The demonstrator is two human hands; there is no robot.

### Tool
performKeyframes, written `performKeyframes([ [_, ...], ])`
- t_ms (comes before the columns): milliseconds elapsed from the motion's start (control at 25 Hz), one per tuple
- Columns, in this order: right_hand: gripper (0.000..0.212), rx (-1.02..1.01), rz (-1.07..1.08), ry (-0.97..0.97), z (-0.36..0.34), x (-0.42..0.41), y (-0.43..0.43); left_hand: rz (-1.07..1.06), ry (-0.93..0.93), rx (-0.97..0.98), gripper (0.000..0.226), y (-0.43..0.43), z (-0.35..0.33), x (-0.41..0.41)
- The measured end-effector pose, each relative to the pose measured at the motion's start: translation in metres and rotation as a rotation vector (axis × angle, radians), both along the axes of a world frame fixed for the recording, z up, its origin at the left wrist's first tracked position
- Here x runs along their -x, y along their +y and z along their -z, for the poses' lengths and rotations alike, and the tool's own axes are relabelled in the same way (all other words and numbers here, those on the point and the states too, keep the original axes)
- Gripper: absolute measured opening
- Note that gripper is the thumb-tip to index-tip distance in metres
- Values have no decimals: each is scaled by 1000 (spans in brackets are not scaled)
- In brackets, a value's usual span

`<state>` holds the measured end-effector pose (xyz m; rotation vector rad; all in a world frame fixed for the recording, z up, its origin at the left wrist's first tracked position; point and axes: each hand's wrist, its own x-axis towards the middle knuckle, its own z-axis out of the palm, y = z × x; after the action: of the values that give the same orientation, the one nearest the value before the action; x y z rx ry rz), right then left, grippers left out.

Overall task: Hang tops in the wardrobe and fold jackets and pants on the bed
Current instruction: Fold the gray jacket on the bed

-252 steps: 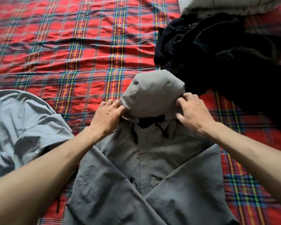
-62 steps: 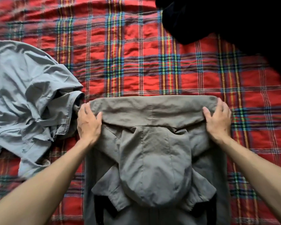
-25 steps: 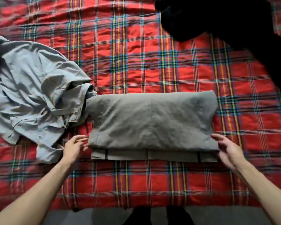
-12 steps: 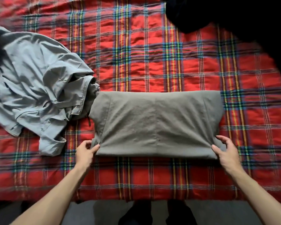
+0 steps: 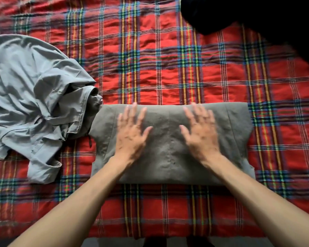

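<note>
No words, numbers or signs can be read anywhere; not on the folded grey jacket (image 5: 168, 163) under the left hand (image 5: 130, 134) and right hand (image 5: 200, 132); not on the light grey top (image 5: 34, 104) left of the left hand; not on the black clothes (image 5: 257, 15) beyond the right hand; not on the red checked bed cover (image 5: 168, 68).

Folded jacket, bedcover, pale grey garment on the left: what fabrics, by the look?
Folded jacket: thin matte woven cloth, maybe cotton-nylon; fine puckers, no sheen. Bedcover: soft woven or quilted cotton-like plaid, matte, rippled. Pale grey garment: light smooth shell fabric, likely synthetic; sharp creases, faint sheen.
</note>
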<state>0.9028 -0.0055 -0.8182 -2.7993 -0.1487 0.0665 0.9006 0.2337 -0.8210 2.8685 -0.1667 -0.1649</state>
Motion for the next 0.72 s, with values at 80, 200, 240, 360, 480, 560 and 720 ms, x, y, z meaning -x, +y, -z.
performKeyframes([
  [80,62,74,-153,-4,31,-19,34,121,62,-106,69,-23,37,-18],
  [200,64,195,-107,13,73,-30,0,35,91,-196,75,12,76,-23],
  [240,65,229,-24,26,79,-29,-25,-13,107,-224,76,30,81,-23],
  [360,68,357,183,125,74,-16,-105,-203,178,-319,73,75,77,-17],
  [480,71,336,340,148,46,0,-128,-301,116,-314,77,78,56,-3],
  [560,69,261,267,56,30,19,-88,-179,19,-176,80,44,40,20],
  [720,67,145,-216,36,38,84,7,89,100,-210,81,-19,47,92],
])
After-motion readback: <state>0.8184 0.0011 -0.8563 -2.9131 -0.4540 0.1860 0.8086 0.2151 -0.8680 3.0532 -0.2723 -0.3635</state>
